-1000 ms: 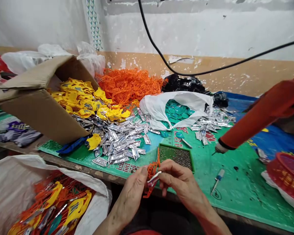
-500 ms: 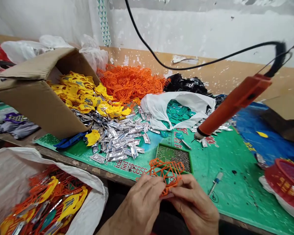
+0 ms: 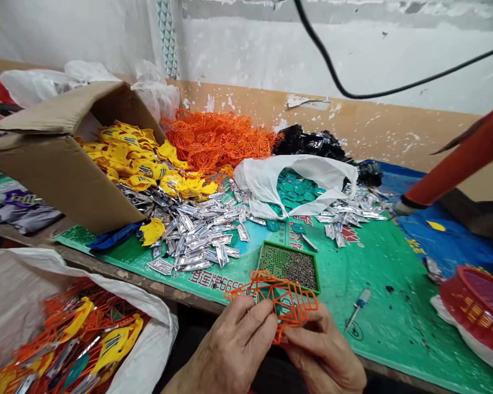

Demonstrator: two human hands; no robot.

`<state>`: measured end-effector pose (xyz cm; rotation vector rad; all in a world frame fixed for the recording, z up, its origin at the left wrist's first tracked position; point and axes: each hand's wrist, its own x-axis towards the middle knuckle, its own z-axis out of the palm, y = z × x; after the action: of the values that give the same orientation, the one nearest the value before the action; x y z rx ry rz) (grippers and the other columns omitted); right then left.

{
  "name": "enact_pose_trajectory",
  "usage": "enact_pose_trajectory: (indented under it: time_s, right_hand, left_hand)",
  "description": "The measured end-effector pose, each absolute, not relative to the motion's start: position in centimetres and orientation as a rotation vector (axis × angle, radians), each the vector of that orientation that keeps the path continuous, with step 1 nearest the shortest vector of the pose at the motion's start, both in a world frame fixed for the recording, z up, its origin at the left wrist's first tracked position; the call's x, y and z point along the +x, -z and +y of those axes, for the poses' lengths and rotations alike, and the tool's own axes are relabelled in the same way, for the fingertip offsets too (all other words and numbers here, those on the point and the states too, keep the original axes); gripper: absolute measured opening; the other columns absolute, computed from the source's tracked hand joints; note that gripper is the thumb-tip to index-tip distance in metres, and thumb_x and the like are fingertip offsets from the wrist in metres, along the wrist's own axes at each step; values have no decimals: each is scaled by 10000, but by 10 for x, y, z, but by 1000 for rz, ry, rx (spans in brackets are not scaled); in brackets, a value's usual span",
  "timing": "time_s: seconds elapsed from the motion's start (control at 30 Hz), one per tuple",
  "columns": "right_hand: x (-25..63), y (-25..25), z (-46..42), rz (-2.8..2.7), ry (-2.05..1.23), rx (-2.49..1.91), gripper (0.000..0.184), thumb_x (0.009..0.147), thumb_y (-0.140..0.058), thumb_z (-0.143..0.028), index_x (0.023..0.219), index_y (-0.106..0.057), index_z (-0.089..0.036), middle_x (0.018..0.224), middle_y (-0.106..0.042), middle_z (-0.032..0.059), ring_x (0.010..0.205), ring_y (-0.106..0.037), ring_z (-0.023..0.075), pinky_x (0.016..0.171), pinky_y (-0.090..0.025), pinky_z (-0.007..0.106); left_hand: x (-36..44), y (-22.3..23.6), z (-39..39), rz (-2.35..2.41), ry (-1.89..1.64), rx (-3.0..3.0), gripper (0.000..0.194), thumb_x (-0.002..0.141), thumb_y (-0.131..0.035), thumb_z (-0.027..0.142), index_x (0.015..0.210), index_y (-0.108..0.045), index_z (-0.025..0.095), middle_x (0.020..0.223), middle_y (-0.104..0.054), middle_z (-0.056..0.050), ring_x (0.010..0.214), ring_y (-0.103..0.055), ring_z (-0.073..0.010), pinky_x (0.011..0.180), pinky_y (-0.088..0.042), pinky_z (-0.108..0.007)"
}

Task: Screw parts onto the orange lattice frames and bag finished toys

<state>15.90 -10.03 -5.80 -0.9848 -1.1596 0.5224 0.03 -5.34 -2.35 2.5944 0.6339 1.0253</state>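
My left hand and my right hand both grip an orange plastic lattice frame low in the view, just over the table's front edge. Its flat side faces me, and my fingers cover its lower part. Just beyond it lies a green tray of small holes and dark grains. A loose pile of silver foil pieces lies to the left of that tray. Closest to my right hand on the table is a small blue-handled screwdriver.
An orange electric tool on a black cord hangs at the right. A cardboard box spills yellow plastic parts. Behind lie orange lattices, a white bag of teal pieces, and black pieces. A white sack sits lower left; a red basket sits right.
The orange lattice frame has turned from edge-on to flat and risen a little between my hands. The hanging orange tool has lifted off the mat and swung right.
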Motion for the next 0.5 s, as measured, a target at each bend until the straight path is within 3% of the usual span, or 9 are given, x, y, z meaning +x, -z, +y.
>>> enact_pose_trajectory:
  time_s: [0.5]
  right_hand:
    - [165, 41, -104, -1324, -494, -1066, 298, 760, -710, -139, 940, -740, -374, 883, -702, 20, 763, -675, 195, 641, -571, 326]
  left_hand:
    - [-3, 14, -50, 611, -929, 2670, 299, 953, -393, 128, 1208, -550, 120, 1151, -654, -142, 1019, -541, -257, 903, -496, -395]
